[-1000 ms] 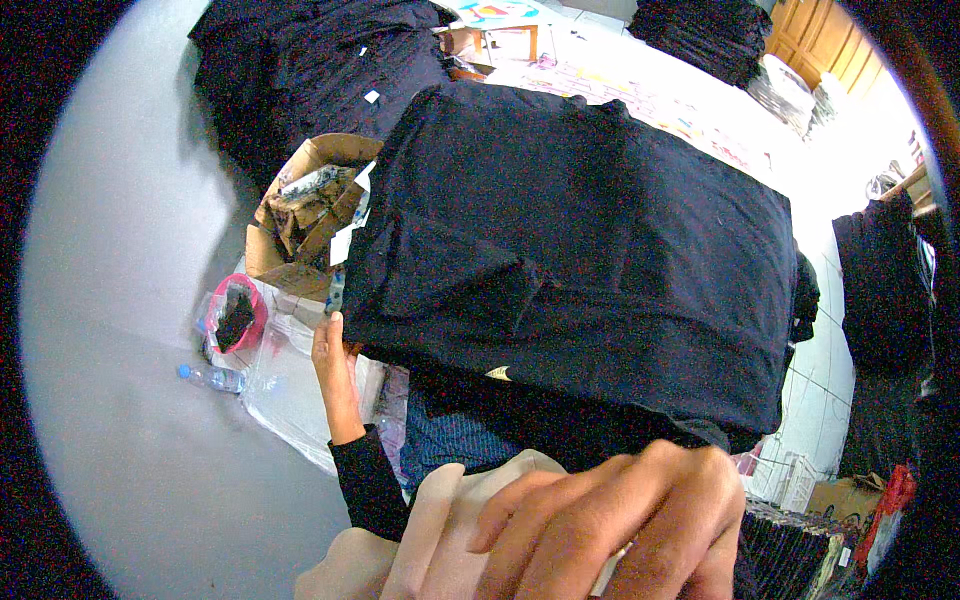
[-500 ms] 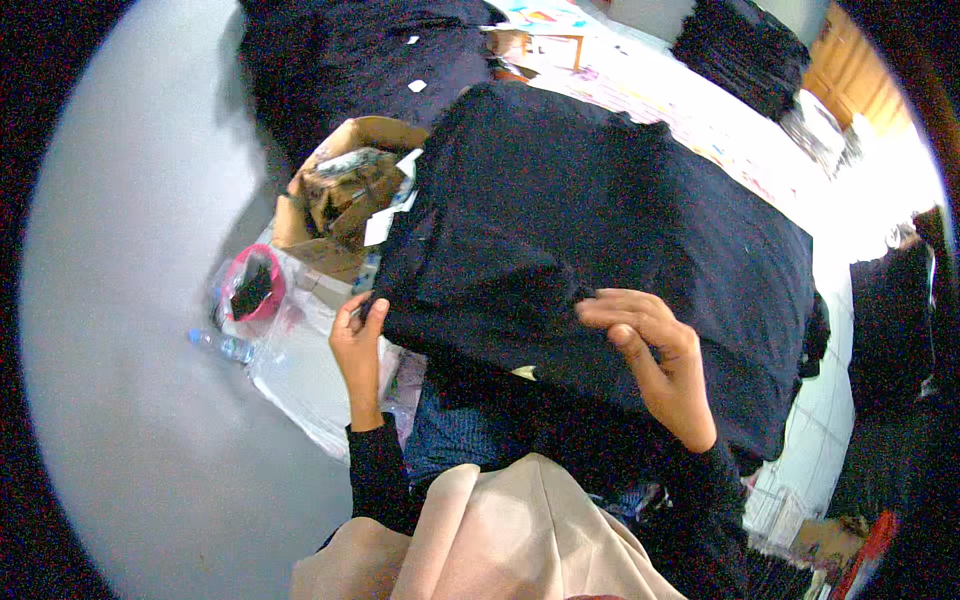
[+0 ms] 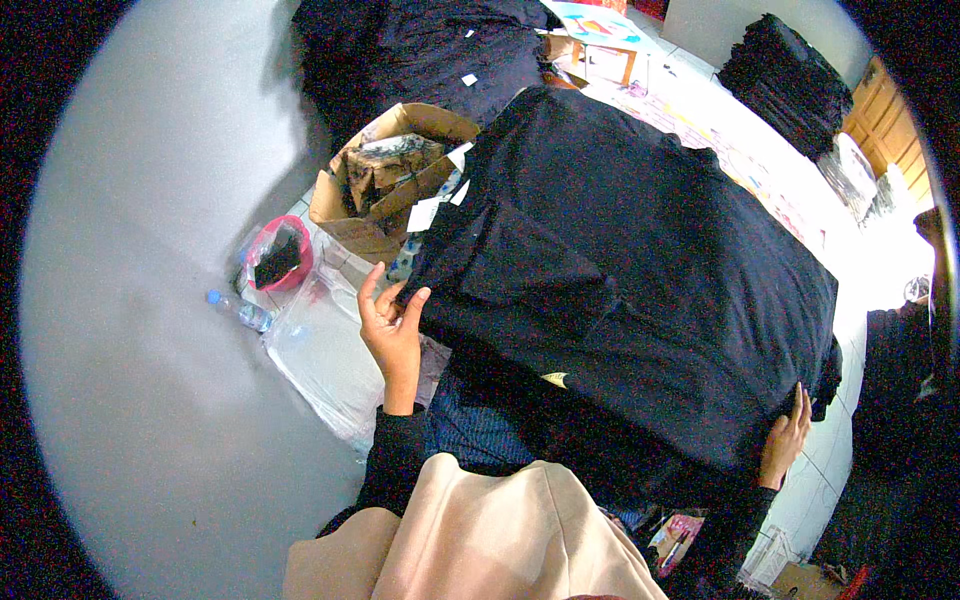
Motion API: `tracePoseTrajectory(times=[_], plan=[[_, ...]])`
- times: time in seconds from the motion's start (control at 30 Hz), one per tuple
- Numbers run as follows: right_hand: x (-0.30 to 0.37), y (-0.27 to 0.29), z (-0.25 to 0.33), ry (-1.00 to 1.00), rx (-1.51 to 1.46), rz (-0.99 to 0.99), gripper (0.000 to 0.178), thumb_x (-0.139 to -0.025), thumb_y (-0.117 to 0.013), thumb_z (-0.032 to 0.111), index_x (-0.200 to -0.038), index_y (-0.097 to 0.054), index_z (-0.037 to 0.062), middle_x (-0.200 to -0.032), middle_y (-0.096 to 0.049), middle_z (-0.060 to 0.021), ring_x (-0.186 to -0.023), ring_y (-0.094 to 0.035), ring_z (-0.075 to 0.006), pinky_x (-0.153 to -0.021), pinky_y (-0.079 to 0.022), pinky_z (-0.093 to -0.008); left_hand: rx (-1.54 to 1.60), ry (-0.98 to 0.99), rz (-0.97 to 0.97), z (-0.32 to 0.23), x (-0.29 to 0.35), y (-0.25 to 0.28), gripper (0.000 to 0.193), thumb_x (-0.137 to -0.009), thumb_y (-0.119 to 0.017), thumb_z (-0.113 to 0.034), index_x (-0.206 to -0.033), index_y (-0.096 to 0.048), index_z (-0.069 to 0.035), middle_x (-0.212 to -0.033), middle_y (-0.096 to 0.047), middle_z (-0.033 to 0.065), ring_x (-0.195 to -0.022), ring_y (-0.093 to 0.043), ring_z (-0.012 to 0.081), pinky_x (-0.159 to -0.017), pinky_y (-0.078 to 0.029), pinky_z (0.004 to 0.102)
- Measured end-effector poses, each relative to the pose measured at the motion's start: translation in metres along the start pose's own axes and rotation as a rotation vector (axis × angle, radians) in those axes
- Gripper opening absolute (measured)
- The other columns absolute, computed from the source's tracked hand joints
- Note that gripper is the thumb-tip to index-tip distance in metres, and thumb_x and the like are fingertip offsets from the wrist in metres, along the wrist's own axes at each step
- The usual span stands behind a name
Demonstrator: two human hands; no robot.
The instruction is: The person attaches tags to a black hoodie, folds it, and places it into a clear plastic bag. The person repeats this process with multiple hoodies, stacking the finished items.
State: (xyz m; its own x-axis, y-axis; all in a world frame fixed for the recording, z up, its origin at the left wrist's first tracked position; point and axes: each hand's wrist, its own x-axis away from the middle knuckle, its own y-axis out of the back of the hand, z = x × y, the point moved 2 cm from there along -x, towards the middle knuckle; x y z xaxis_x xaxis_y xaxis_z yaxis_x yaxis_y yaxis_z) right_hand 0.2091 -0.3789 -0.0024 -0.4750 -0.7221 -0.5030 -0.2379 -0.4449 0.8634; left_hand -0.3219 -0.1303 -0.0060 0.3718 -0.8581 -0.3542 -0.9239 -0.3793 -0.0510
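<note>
A large piece of black cloth (image 3: 640, 260) lies spread in front of me, with folds and creases near its left corner. A small pale tag (image 3: 555, 380) shows at its near edge. My left hand (image 3: 392, 340) is at the left corner of the cloth, thumb and fingers apart, and nothing shows gripped between them. At the cloth's right edge, my right hand (image 3: 787, 440) lies with its fingers stretched out along the side. Part of that hand's thumb side is hard to make out.
Left of the cloth stand an open cardboard box (image 3: 362, 235), a pink bin (image 3: 303, 262) with a plastic liner, a water bottle (image 3: 240, 311) and clear plastic sheeting (image 3: 325, 340). Piles of black cloth (image 3: 400, 60) lie far left and far right (image 3: 785, 85). A low table (image 3: 605, 35) stands behind.
My right hand has moved from the cloth's middle to its right edge. My left hand's fingers have come apart at the left corner. The raised fold has settled flatter, and the view has shifted.
</note>
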Motion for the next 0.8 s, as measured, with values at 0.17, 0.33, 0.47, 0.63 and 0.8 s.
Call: tracePoseTrajectory(times=[0.17, 0.33, 0.47, 0.63, 0.8], plan=[[-0.007, 0.007, -0.072, 0.05, 0.063, -0.026, 0.036, -0.07, -0.057, 0.009, -0.106, -0.054, 0.0063, -0.1, -0.056, -0.0113, -0.096, -0.051, -0.0311, -0.084, -0.042, -0.0407, -0.556, -0.385, 0.071, 0.001, -0.011, 0.002, 0.019, -0.078, -0.07, -0.016, -0.09, -0.062, -0.004, -0.088, -0.059, 0.0081, -0.079, -0.059, 0.0228, -0.071, -0.046, 0.0337], [-0.003, -0.004, -0.109, -0.328, -0.735, 0.062, 0.02, -0.087, -0.06, 0.018, -0.103, -0.056, 0.0068, -0.094, -0.055, 0.0006, -0.084, -0.049, -0.0091, -0.079, -0.039, -0.0221, -0.648, -0.467, 0.121, -0.003, -0.025, -0.001, 0.017, -0.079, -0.068, -0.018, -0.087, -0.061, -0.004, -0.081, -0.058, 0.0095, -0.076, -0.057, 0.0263, -0.072, -0.044, 0.0374], [0.018, -0.004, -0.102, -0.568, -0.962, 0.2, 0.042, -0.091, -0.054, 0.039, -0.113, -0.052, 0.0043, -0.099, -0.057, -0.0038, -0.093, -0.051, -0.0155, -0.085, -0.039, -0.0271, -0.505, -0.327, 0.201, 0.003, -0.032, -0.007, 0.015, -0.084, -0.063, -0.021, -0.09, -0.062, -0.007, -0.078, -0.063, 0.0101, -0.07, -0.06, 0.0274, -0.065, -0.045, 0.0374], [0.05, 0.017, -0.062, -0.598, -0.03, 0.207, 0.047, -0.091, -0.044, 0.05, -0.12, -0.049, 0.0142, -0.083, -0.063, -0.023, -0.073, -0.062, -0.0382, -0.063, -0.045, -0.0462, -0.758, -0.393, 0.265, 0.007, -0.04, -0.015, 0.022, -0.084, -0.062, -0.029, -0.093, -0.056, -0.009, -0.077, -0.063, 0.0122, -0.066, -0.061, 0.029, -0.061, -0.045, 0.0391], [0.054, 0.049, -0.051, -0.582, -0.239, 0.006, 0.041, -0.083, -0.064, 0.039, -0.112, -0.053, 0.0114, -0.058, -0.058, -0.0156, -0.052, -0.058, -0.0233, -0.052, -0.041, -0.0375, -0.676, -0.256, 0.422, -0.013, -0.064, -0.01, 0.027, -0.08, -0.069, -0.029, -0.091, -0.055, -0.009, -0.073, -0.064, 0.0131, -0.067, -0.063, 0.024, -0.06, -0.045, 0.0347]])
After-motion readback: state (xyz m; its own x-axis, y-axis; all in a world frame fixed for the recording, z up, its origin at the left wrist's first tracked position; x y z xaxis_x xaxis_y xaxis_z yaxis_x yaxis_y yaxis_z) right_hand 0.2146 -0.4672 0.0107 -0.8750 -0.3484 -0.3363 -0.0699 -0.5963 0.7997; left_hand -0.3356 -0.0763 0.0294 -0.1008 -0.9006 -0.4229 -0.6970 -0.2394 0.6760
